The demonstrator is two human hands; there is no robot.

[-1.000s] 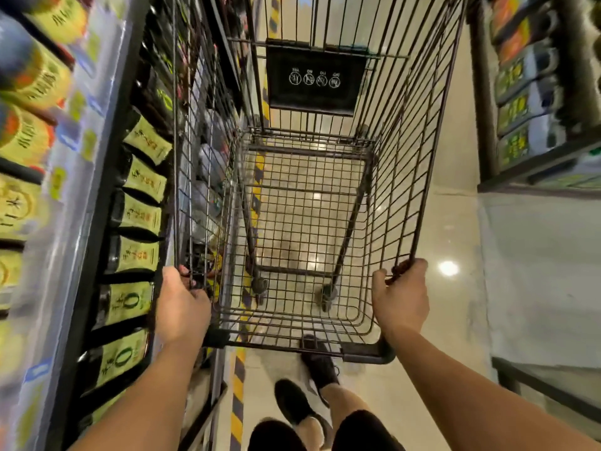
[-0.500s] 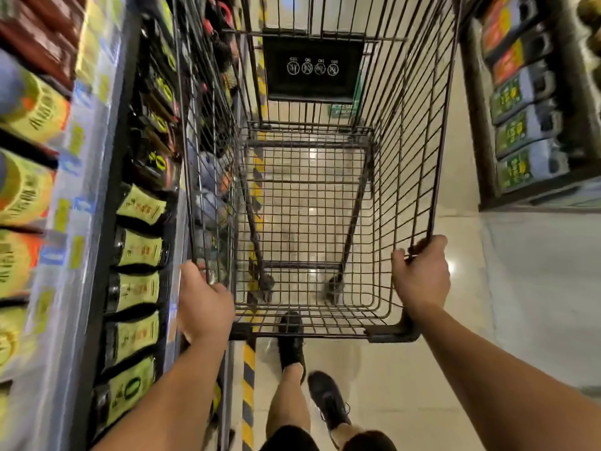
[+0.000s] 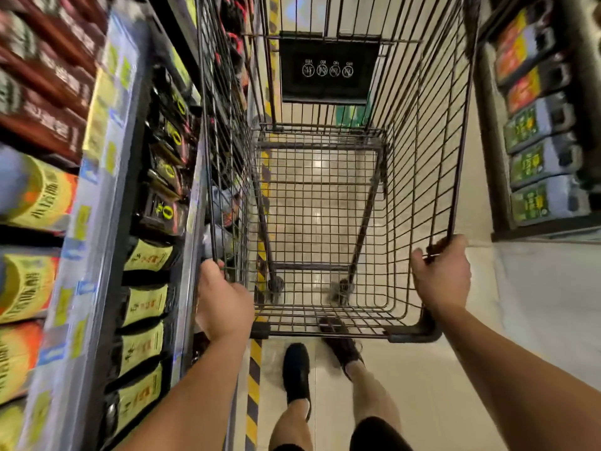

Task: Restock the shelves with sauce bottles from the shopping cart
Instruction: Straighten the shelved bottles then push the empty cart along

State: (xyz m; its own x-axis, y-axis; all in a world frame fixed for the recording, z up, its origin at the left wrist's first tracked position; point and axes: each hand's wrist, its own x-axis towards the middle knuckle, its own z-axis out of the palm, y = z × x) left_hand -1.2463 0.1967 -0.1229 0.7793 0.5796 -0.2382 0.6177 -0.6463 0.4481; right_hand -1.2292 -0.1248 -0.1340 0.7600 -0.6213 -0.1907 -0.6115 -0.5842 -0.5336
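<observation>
On the shopping cart [image 3: 411, 336] rim: left hand [image 3: 224, 304], right hand [image 3: 442, 281], fingers curled.

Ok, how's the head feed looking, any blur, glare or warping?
Head view: left-shelf yellow-label bottles are badly motion-smeared; shopping cart, left hand and right hand fairly sharp; small light glints on the floor beneath the cart; wide-angle lens splays the cart sides outward.

Supermarket aisle: wire shopping cart [image 3: 328, 70] between shelves [image 3: 107, 196] of labelled bottles [image 3: 148, 257], price tags [image 3: 83, 221] along the shelf edges.
</observation>
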